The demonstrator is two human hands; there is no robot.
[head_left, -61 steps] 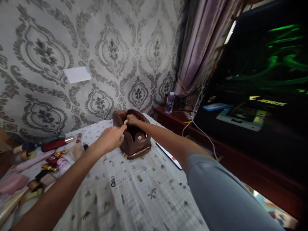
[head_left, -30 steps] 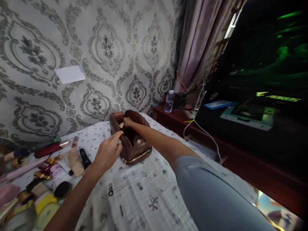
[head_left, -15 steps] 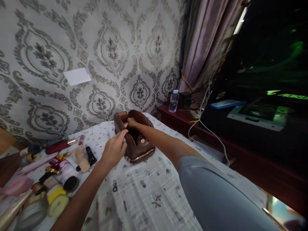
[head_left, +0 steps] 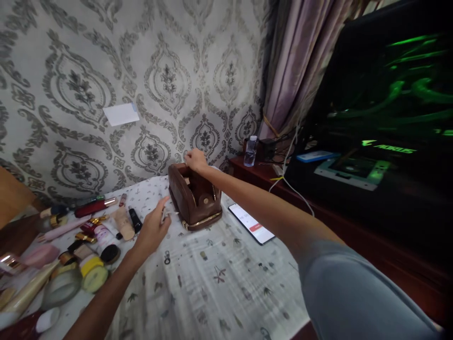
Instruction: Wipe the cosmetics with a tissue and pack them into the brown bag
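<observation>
A brown leather cosmetic bag stands unzipped on the patterned white cloth, its dark inside showing and a gold zip along its front. My right hand is at the bag's far upper edge, fingers curled down and closed on it; the fingertips are partly hidden. To the left of the bag, my left hand hovers apart from it with fingers spread, holding nothing. Farther left lie loose cosmetics, among them a beige tube, a black tube and a yellow-banded jar.
A lit phone lies on the cloth right of the bag, partly behind my right forearm. A clear bottle stands on the dark red desk. White cables hang near a computer case with green lights.
My right hand has come out of the bag's inside up to its far edge. My left hand has left the bag's near left side and opened. The phone has come into view.
</observation>
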